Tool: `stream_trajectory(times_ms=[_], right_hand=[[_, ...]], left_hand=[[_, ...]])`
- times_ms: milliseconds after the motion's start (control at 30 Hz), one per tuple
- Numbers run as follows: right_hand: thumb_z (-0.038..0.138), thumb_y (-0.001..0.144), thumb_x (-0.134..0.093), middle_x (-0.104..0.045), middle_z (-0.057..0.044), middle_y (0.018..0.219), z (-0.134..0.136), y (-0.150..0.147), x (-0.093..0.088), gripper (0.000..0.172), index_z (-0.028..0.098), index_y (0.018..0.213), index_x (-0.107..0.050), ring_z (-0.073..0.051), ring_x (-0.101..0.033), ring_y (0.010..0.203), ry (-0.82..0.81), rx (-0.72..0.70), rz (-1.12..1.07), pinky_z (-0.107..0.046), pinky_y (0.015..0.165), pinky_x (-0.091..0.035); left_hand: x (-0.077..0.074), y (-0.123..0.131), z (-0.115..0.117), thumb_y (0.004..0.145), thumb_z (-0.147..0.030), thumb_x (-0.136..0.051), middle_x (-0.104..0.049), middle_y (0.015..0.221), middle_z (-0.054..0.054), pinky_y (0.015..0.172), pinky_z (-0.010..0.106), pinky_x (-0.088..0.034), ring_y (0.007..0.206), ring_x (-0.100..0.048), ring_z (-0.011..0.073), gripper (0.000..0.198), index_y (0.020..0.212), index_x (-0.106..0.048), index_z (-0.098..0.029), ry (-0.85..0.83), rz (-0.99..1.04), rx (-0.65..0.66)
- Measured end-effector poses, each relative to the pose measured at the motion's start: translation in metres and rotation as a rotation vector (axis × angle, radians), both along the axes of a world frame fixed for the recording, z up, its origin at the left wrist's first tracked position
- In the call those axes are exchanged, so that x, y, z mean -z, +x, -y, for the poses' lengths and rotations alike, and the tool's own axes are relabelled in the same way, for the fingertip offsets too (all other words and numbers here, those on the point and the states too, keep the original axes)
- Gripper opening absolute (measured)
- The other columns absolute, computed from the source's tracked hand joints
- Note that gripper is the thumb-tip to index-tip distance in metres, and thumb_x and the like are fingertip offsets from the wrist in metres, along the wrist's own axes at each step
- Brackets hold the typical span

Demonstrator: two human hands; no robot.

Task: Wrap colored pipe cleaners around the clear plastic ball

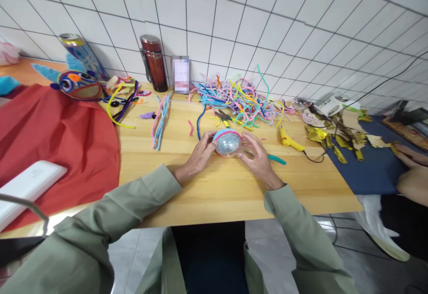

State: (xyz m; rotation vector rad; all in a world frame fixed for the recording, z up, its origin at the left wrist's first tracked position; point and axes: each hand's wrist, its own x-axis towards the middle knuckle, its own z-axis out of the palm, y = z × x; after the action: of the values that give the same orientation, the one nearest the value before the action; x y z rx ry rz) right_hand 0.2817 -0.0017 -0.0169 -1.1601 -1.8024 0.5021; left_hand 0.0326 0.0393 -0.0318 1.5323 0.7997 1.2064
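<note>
Between my two hands is a clear plastic dome (228, 144) with a pink and blue fuzzy rim. My left hand (199, 155) grips its left edge, and the fingers of my right hand (257, 155) hold the right edge. Just behind the dome lie pliers (224, 117) with yellow handles. A teal-handled tool (277, 159) rests beside my right hand, partly hidden by it. A tangled pile of coloured pipe cleaners (239, 100) sits farther back on the wooden table (207, 196).
Pink and blue pipe cleaners (161, 122), a red-brown flask (154, 64) and a phone (181, 74) stand or lie left of centre. A yellow glue gun (290, 139) with a cord is at right. Red cloth (90, 151) covers the left; another person's hand (409, 155) is far right.
</note>
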Motion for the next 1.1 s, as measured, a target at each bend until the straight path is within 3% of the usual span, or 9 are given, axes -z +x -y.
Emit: stream_trajectory(times_ms=[167, 600, 867, 1100], right_hand=[[0.049, 0.099, -0.075, -0.058, -0.012, 0.163, -0.002, 0.000, 0.002, 0.060, 0.034, 0.155, -0.061, -0.036, -0.055, 0.153, -0.054, -0.031, 0.008, -0.063, 0.123, -0.053], [0.058, 0.103, -0.068, -0.058, -0.016, 0.164, -0.001, -0.006, 0.003, 0.072, 0.030, 0.166, -0.046, -0.033, -0.066, 0.142, -0.281, -0.062, -0.138, -0.059, 0.121, -0.055], [0.041, 0.104, -0.068, -0.063, -0.014, 0.157, 0.007, -0.010, 0.004, 0.059, 0.032, 0.160, -0.052, -0.033, -0.069, 0.136, -0.249, -0.033, -0.052, -0.060, 0.118, -0.058], [0.027, 0.102, -0.065, -0.059, -0.014, 0.160, 0.011, -0.018, 0.007, 0.068, 0.032, 0.166, -0.043, -0.031, -0.069, 0.137, -0.237, -0.079, -0.074, -0.056, 0.116, -0.060]], left_hand=[[0.000, 0.003, 0.001, 0.100, -0.055, -0.072, -0.065, 0.150, 0.015, 0.125, 0.053, -0.045, 0.139, -0.062, 0.0329, 0.060, 0.146, -0.056, -0.020, -0.022, -0.008, 0.012], [0.004, -0.001, -0.001, 0.101, -0.059, -0.070, -0.059, 0.158, 0.016, 0.129, 0.058, -0.042, 0.147, -0.057, 0.0347, 0.065, 0.152, -0.053, -0.022, -0.089, -0.034, -0.004], [-0.003, -0.006, 0.000, 0.103, -0.058, -0.068, -0.065, 0.147, 0.012, 0.123, 0.052, -0.049, 0.137, -0.062, 0.0295, 0.055, 0.145, -0.056, -0.024, -0.073, -0.008, 0.020], [-0.006, -0.010, 0.001, 0.105, -0.055, -0.067, -0.063, 0.152, 0.010, 0.125, 0.050, -0.048, 0.142, -0.059, 0.0286, 0.052, 0.146, -0.055, -0.026, -0.132, 0.029, -0.016]])
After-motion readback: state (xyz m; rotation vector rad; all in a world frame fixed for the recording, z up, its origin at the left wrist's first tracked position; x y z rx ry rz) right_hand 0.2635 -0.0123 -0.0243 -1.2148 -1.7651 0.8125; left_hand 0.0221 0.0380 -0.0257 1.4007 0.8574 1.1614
